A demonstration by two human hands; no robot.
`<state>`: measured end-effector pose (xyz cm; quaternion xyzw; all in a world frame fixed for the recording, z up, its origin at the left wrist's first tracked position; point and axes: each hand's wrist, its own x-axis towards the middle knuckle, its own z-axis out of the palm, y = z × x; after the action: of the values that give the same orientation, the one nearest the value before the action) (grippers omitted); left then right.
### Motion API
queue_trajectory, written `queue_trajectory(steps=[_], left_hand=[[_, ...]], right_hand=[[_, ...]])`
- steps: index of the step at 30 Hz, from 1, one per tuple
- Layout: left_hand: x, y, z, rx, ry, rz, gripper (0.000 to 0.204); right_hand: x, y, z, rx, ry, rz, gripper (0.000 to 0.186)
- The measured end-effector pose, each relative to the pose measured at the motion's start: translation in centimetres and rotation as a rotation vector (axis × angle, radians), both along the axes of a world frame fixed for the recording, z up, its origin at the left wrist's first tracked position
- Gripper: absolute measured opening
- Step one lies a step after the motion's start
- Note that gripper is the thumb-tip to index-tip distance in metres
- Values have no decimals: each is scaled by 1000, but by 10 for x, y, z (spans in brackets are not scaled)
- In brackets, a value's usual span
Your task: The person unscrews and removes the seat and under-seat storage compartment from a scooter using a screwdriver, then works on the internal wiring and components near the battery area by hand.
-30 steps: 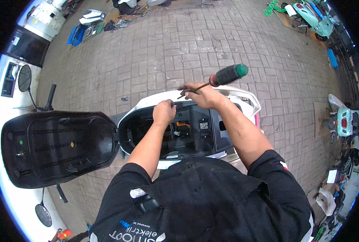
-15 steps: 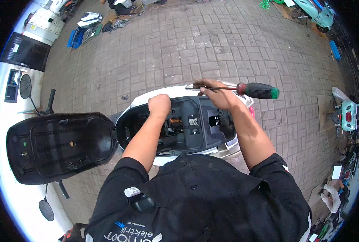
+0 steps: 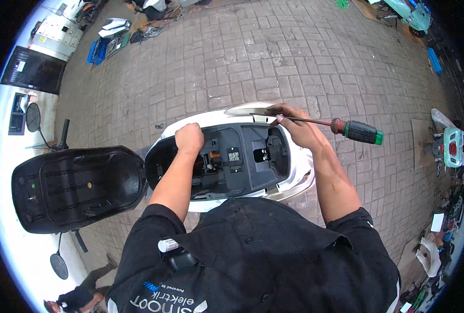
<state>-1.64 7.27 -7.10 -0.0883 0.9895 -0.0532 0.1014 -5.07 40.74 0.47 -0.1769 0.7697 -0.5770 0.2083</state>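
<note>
Brick floor (image 3: 263, 62), teal scooter (image 3: 455, 136), person (image 3: 75, 299) lower left.

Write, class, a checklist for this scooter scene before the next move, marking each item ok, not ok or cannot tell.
1. Screwdriver held: ok, in the right hand.
2. Seat swung open: ok, to the left.
3. Storage compartment uncovered: ok, interior visible.
4. Left hand gripping the rim: cannot tell, fingertips hidden.
5. Screwdriver tip touching the white panel: cannot tell.
6. Right hand free: not ok.
</note>
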Motion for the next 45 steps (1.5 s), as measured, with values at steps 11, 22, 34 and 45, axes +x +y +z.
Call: queue_trajectory(steps=[11,22,34,45], left_hand=[[99,-65,26,305,186,424,22],[397,-170,-11,250,25,1447,35],[400,-212,-177,577,4,1582,40],[331,-315,-369,603,-90,1313,40]], right_hand=[[11,-22,-24,-182,-67,104,30],[74,-135,-62,-370,-640,320,31],[115,-180,-87,389,-231,405,22],[143,-183,-84,433,-225,-137,32]])
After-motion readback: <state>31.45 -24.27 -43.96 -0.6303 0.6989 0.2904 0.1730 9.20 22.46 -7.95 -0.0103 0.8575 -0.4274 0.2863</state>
